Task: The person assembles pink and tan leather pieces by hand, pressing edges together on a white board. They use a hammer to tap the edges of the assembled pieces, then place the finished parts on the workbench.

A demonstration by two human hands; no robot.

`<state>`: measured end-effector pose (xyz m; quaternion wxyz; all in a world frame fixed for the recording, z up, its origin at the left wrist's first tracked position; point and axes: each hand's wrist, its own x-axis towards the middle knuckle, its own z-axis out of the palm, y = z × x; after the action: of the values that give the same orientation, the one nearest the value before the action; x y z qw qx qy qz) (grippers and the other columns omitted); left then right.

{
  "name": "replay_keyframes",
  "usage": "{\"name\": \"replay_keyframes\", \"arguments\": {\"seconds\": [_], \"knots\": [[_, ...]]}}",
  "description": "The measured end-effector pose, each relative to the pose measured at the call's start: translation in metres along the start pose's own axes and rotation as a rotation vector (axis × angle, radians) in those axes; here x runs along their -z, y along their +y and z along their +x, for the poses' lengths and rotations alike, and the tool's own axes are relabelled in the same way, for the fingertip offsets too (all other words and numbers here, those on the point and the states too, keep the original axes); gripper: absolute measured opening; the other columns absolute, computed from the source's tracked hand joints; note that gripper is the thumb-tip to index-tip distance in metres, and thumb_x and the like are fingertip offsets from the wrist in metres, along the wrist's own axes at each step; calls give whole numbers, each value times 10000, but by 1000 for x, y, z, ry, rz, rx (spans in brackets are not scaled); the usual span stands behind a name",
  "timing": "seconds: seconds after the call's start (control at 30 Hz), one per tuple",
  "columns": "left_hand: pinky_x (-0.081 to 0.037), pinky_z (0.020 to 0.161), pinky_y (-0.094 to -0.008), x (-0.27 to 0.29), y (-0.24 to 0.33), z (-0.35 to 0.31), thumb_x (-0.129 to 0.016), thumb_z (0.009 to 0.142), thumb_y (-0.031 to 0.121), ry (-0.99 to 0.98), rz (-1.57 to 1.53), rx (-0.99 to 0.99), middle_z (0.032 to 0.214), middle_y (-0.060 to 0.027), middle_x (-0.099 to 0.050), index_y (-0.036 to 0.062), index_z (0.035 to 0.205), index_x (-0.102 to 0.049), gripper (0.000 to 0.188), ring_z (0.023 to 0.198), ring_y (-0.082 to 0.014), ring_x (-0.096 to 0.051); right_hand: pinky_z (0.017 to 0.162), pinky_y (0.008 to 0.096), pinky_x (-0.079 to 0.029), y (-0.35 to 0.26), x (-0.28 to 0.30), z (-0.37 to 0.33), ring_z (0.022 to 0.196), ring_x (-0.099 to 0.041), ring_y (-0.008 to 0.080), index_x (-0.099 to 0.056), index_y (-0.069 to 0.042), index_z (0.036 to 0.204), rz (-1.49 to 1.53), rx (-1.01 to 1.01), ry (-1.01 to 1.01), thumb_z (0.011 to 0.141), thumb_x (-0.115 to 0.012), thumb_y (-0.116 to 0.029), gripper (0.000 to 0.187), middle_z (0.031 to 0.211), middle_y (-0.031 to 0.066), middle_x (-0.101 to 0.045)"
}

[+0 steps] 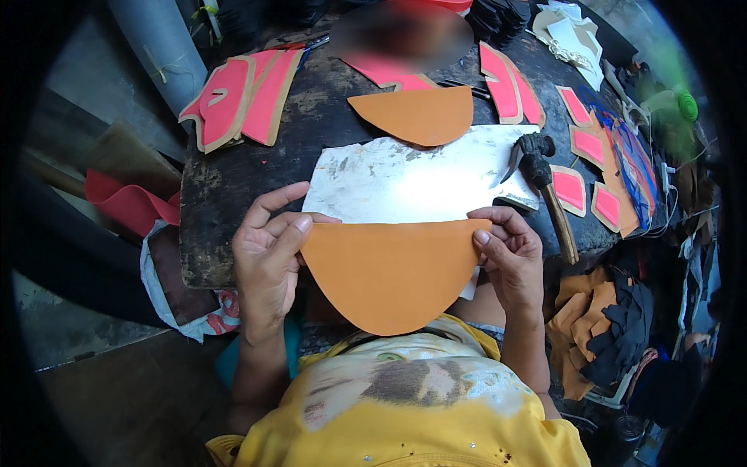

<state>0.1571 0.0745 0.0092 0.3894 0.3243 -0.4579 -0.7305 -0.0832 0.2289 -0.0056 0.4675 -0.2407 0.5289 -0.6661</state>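
Two hands of mine grip one orange half-round piece, and I place everything else by the dark worn workbench [233, 187] in front of me. It is the largest thing here, its near edge just above my lap. Flat on the middle of the bench lies a pale scratched metal sheet [405, 179], its near edge hidden behind the piece I hold. That orange half-round piece [389, 272] hangs off the bench's near edge, over my lap, straight edge up and curved edge down towards my yellow shirt [405, 412]. My left hand [268, 261] pinches its left corner, thumb on the front face and fingers curled behind. My right hand [510, 253] pinches the right corner the same way, thumb on top. Both are closed on the piece.

At the bench's far left corner sits a stack of pink and tan cut panels [241, 97]. A second orange half-round piece [416, 115] lies on the far side of the bench, touching the far edge of the metal sheet. Along the bench's right edge smaller pink and tan panels [591, 179] are spread out. A hammer [545, 179] lies on the bench's right side, its dark head on the sheet's right corner and its wooden handle pointing to the near edge. Off the bench's right side, lower down, is a heap of tan and black scraps [607, 327].
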Motion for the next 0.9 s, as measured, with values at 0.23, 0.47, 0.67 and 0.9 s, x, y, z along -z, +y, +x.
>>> {"name": "replay_keyframes", "arguments": {"seconds": [0.23,0.47,0.67,0.9], "knots": [[-611,723,-301,4,-1,1,-565,955,18,-15,4,-10,974,-251,-709,-65,1317,-445,391,848,-213,-727,634,172,-460,-1,-2,0,709,-587,32,-598,36,1176,16,-18,20,924,-670,-33,271,879,32,-687],[-616,706,-308,6,-2,1,-562,956,21,-25,0,14,985,-263,-707,-62,1313,-444,384,849,-226,-731,636,175,-443,-5,-1,-2,687,-557,27,-595,38,1185,-26,-12,12,926,-666,-45,282,827,13,-652],[-611,712,-299,10,-1,2,-504,1010,95,-84,-97,54,1001,-270,-706,-37,1330,-467,349,852,-241,-737,613,163,-405,-1,6,-1,694,-529,8,-612,22,1193,-15,24,43,956,-645,-80,260,857,-6,-668],[-547,961,-376,5,-8,6,-520,1022,163,-429,-306,61,1265,-277,-614,-39,1396,-454,431,1151,-297,-651,587,147,-430,-4,7,0,668,-586,26,-608,55,1165,74,21,81,951,-628,-54,240,893,51,-704]]}}
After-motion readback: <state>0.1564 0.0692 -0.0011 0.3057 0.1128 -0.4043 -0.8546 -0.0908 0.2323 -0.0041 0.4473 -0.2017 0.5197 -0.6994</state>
